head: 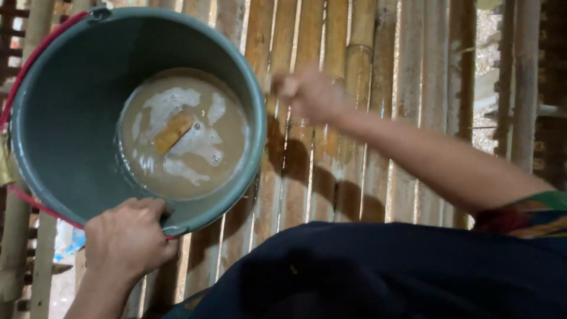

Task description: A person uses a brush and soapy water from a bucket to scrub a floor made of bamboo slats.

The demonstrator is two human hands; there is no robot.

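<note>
A round grey-green plastic bucket [71, 118] with a red handle sits on a floor of bamboo slats [366, 88], holding shallow, murky brown water with pale foam patches and 1 small yellowish-brown piece [172, 132] floating near the middle. The left hand [127, 239] has its grip curled tight over the bucket's near rim. The right hand [310, 94], blurred, hangs above the slats just beside the bucket; its grip cannot be told.

A bucket [71, 118] fills the upper left of my frame, resting on a slatted bamboo floor [378, 71]. Water [183, 133] lies in its bottom, with 1 small block [172, 132] in it. My left hand [127, 239] grips the near rim at lower left; my right hand [310, 94] hangs right of the bucket, at centre.
</note>
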